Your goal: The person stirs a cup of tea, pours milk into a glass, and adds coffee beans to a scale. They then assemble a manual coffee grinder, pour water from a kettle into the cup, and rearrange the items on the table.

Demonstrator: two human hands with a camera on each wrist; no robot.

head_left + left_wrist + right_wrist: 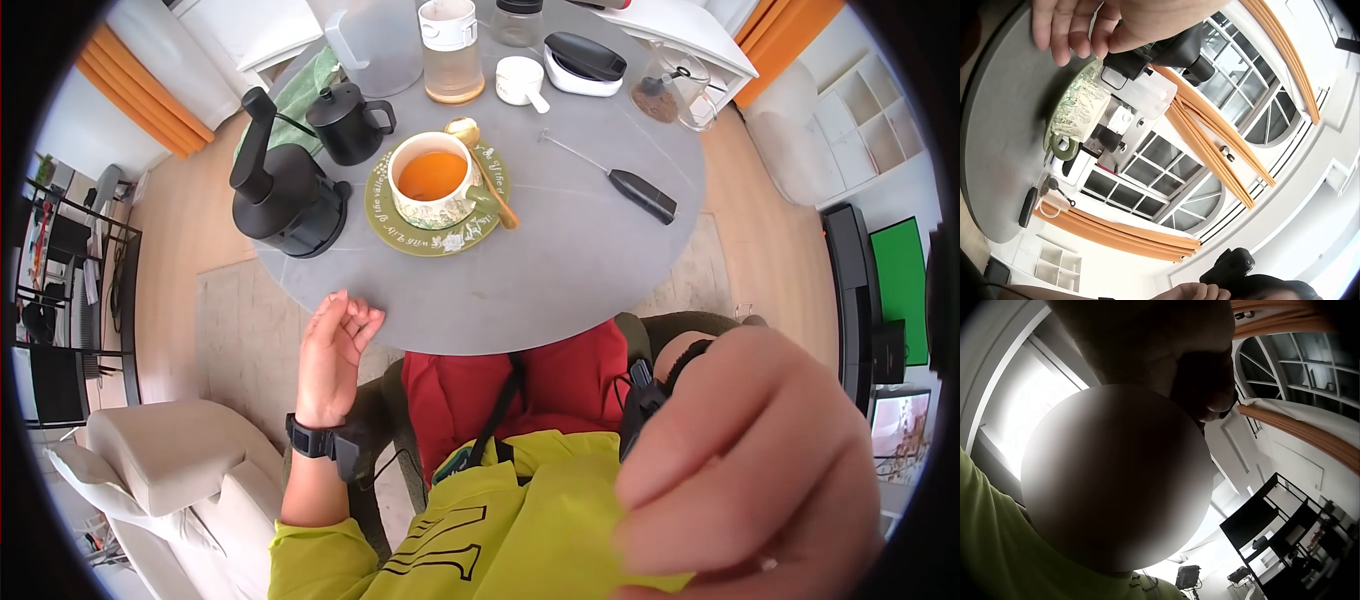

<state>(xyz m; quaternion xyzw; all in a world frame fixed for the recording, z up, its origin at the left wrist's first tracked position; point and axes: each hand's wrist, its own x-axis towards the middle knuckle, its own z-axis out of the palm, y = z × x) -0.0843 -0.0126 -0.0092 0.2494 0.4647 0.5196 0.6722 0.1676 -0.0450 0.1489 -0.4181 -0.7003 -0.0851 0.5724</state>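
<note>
My left hand [336, 352] is held at the near left edge of the round grey table [560, 290], fingers loosely bent and nothing in them. Beyond it, a patterned cup [432, 214] of amber tea stands on a green saucer [395, 236]. A golden spoon [500, 200] lies on the saucer beside the cup. Raised close to the head camera, my right hand [750, 460] looks large and blurred, its fingers curled with no object showing in them. The right wrist view has that hand [1147, 344] dark, up by the person's head.
A black grinder [290, 200] with a crank and a black pitcher [347, 125] stand left of the cup. A milk frother [640, 195] lies to the right. Farther back are a clear bottle [452, 70], a white handled cup [520, 82] and a glass carafe [690, 85].
</note>
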